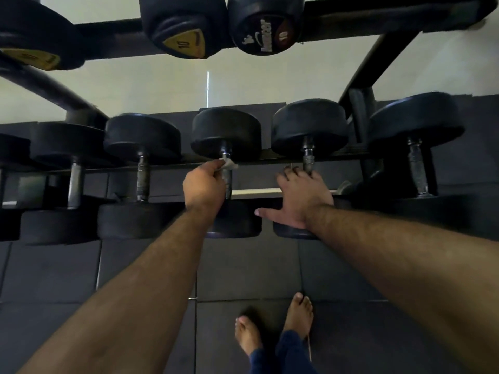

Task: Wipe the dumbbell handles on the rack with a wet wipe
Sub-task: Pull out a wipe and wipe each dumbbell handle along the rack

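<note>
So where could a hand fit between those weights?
Open gaps lie beside each handle on the lower rack, such as between the left hand holding the wet wipe and the right hand. The dumbbell heads sit close together.

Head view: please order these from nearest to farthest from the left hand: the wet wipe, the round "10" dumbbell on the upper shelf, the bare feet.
1. wet wipe, held in the left hand.
2. "10" dumbbell, above, upper shelf.
3. bare feet, below, on floor.
</note>
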Available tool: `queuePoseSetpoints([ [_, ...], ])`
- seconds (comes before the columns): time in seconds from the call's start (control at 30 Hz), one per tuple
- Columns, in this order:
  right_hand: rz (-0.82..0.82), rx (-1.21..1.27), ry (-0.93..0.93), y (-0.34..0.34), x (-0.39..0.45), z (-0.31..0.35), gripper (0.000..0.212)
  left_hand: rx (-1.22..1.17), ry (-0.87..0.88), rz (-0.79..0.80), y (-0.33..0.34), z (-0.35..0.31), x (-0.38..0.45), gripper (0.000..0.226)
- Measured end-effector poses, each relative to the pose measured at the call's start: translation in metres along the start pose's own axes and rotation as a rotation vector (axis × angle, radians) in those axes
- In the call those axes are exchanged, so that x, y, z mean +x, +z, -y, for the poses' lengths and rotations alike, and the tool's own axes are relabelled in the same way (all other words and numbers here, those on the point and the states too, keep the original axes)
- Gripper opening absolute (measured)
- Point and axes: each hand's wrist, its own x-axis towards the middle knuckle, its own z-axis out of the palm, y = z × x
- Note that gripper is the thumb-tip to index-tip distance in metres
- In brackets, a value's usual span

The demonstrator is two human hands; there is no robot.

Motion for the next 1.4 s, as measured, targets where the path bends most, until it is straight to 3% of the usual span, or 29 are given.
queuePoseSetpoints([
  [0.13,-0.007,0.008,-0.008,0.001,0.002,0.001,0.128,0.273,0.34,0.105,-0.001,-0.003,0.013,0.044],
  [0.23,-0.019,-0.001,-0.009,0.004,0.002,0.001,0.127,0.456,0.488,0.144,0.003,-0.002,0.037,0.038],
  [0.53,-0.03,-0.001,-0.021,0.004,-0.001,0.002,0.125,0.495,0.667,0.308,0.002,0.018,0.055,0.044],
  [0.7,-0.043,-0.001,-0.01,0.004,-0.003,0.003,0.122,0.453,0.658,0.428,-0.007,0.029,0.056,0.038],
  [0.87,-0.058,-0.002,0.008,0.006,-0.001,0.006,0.12,0.514,0.704,0.682,-0.011,0.022,0.062,0.024],
  [0.93,-0.055,-0.005,0.009,0.006,-0.001,0.007,0.12,0.473,0.691,0.576,-0.009,0.013,0.064,0.029],
  [1.03,-0.054,-0.002,0.017,0.005,0.001,0.008,0.122,0.334,0.698,0.262,0.0,0.006,0.064,0.037],
  [1.2,-0.067,0.004,0.021,0.008,0.001,0.005,0.12,0.614,0.812,0.322,0.02,0.012,0.063,0.029],
  [1.27,-0.068,0.005,0.018,0.007,0.001,0.005,0.12,0.647,0.832,0.482,0.013,0.009,0.067,0.028],
  [1.37,-0.057,0.001,0.012,0.007,0.002,0.005,0.12,0.657,0.74,0.9,-0.003,0.003,0.069,0.027],
  [1.4,-0.055,-0.001,0.013,0.007,0.002,0.005,0.12,0.654,0.718,0.919,-0.003,0.001,0.07,0.029],
])
